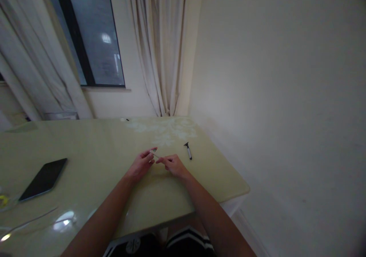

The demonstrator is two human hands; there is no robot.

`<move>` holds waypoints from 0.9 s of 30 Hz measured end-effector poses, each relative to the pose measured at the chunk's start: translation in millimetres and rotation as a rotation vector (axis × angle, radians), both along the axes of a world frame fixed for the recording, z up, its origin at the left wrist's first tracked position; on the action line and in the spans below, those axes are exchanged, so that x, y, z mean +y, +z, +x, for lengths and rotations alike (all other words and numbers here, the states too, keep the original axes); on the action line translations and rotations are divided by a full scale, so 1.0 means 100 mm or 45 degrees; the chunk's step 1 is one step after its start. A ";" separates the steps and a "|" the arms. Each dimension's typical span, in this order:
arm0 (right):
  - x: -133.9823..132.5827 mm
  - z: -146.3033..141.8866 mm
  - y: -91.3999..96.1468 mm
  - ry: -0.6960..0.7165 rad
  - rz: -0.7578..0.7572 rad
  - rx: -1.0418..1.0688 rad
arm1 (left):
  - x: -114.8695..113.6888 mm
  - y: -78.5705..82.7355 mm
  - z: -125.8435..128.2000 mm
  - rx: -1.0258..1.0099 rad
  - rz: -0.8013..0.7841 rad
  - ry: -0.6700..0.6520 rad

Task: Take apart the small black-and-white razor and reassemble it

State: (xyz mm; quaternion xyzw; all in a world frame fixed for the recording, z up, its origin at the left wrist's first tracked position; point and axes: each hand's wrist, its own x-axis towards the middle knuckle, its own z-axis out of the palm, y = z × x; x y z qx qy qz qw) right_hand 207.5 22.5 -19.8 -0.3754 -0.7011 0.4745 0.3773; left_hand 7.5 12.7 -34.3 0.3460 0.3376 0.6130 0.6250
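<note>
Over the table's right part, my two hands are close together. My left hand is closed in a pinch on a small pale piece with a dark greenish patch; its kind is too small to tell. A thin pale stick runs from that piece to my right hand, whose fingers are closed around its near end. The stick's tip seems to meet the piece, though I cannot tell whether they touch. Just right of my hands lies a razor with a black head and a grey handle, head pointing away from me.
A dark tablet lies on the glossy pale green table at the left. A thin cable and a yellow item are near the left edge. A small dark object sits at the far edge. A wall borders the right side.
</note>
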 end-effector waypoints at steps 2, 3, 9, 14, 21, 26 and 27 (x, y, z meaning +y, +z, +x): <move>0.01 0.01 -0.01 -0.066 0.033 0.002 | 0.01 -0.01 0.00 -0.003 -0.006 0.016; 0.02 0.01 -0.02 -0.136 0.069 0.005 | 0.01 -0.01 -0.01 -0.006 -0.010 0.022; 0.00 0.00 -0.03 0.011 -0.015 0.002 | 0.00 0.02 0.01 0.002 -0.001 -0.019; 0.01 -0.01 -0.04 -0.215 0.054 -0.020 | 0.00 0.03 0.01 0.002 -0.038 0.054; -0.01 0.01 -0.03 -0.184 0.048 -0.025 | 0.01 0.03 0.02 0.052 0.010 0.024; -0.02 0.00 0.00 0.001 0.010 -0.035 | 0.02 0.03 0.02 0.061 0.028 0.029; -0.02 0.00 0.01 0.001 0.009 -0.038 | 0.02 0.03 0.02 0.062 0.025 0.033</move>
